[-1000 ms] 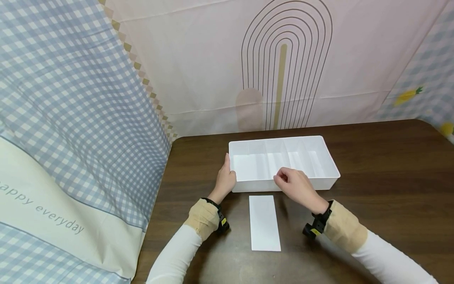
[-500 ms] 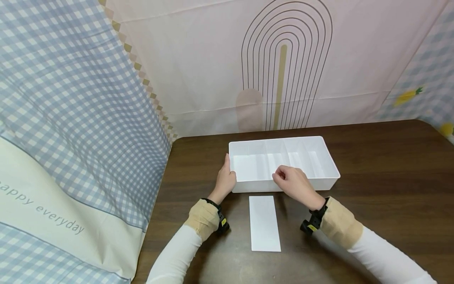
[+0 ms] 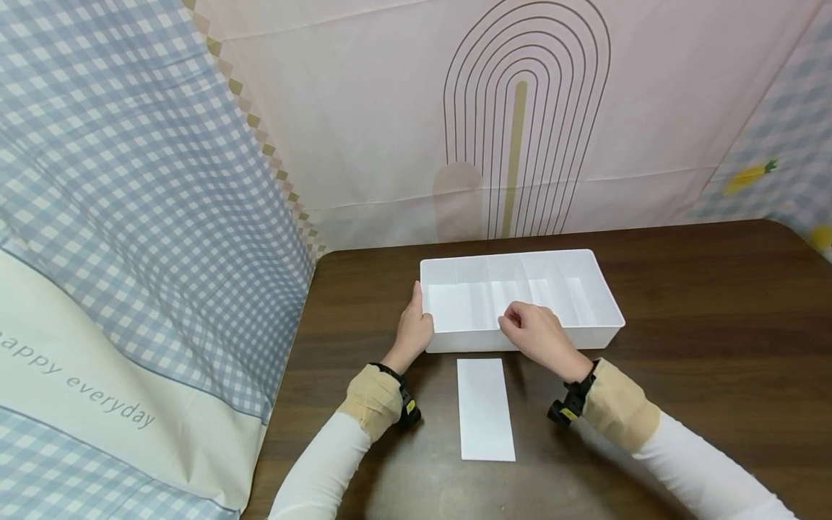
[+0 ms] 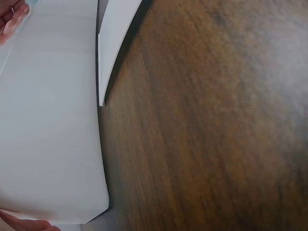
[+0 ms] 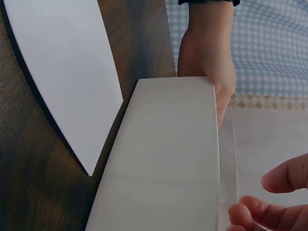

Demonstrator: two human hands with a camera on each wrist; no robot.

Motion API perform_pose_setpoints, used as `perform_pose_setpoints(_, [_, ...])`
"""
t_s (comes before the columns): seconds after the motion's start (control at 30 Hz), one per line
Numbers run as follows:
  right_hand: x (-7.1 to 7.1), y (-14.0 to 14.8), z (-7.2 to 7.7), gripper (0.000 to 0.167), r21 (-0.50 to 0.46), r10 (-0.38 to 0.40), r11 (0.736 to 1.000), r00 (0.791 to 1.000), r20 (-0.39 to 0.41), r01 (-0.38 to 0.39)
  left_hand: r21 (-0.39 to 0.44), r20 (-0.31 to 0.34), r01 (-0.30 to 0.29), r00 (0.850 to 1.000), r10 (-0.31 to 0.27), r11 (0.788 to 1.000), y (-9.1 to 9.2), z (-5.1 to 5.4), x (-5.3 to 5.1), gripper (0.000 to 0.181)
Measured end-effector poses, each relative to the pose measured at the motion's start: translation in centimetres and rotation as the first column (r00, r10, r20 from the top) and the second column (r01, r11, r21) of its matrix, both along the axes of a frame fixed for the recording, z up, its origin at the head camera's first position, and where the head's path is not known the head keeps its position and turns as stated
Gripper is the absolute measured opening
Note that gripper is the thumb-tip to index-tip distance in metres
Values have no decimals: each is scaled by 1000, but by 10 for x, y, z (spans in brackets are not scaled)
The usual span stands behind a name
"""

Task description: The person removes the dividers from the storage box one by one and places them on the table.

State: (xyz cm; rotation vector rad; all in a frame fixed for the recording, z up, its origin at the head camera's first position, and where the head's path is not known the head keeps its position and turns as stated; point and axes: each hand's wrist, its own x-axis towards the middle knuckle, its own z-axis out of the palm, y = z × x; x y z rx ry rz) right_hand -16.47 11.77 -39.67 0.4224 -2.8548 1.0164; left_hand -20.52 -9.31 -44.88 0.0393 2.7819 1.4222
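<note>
A white divided storage box point(image 3: 468, 341) lies lengthwise across the table, with several compartments open at the top. My left hand point(image 3: 411, 331) rests against its left end, the index finger straight along the side wall and the thumb at the front corner. Over the front rim, near the middle, hovers my right hand point(image 3: 536, 338) with loosely curled fingers. The right wrist view shows a gap between its thumb point(image 5: 288, 175) and fingers point(image 5: 269, 211); nothing is visible there. In front of the box lies a flat white rectangular panel point(image 3: 486, 409).
The dark wooden table point(image 3: 702, 325) extends to both sides of the box. Behind it hangs a pale cloth point(image 3: 364, 130) with an arch pattern. A blue checked cloth point(image 3: 130, 180) hangs down on the left.
My right hand has shifted slightly left and up over the box's front rim. My left hand, the box and the panel have stayed in place.
</note>
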Motion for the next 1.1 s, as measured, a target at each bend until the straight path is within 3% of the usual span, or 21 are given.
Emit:
perform_pose_setpoints(0.4, [-4,-5,-4,17,27,-19,999,1000,-7,19,12,13,-3,1000,3,1000,1,0,1,67])
perform_pose_setpoints(1.1, [-10,-13,-6,17,133,-62,988,992,-110,76,18,15,-2,1000,2,1000,1,0,1,66])
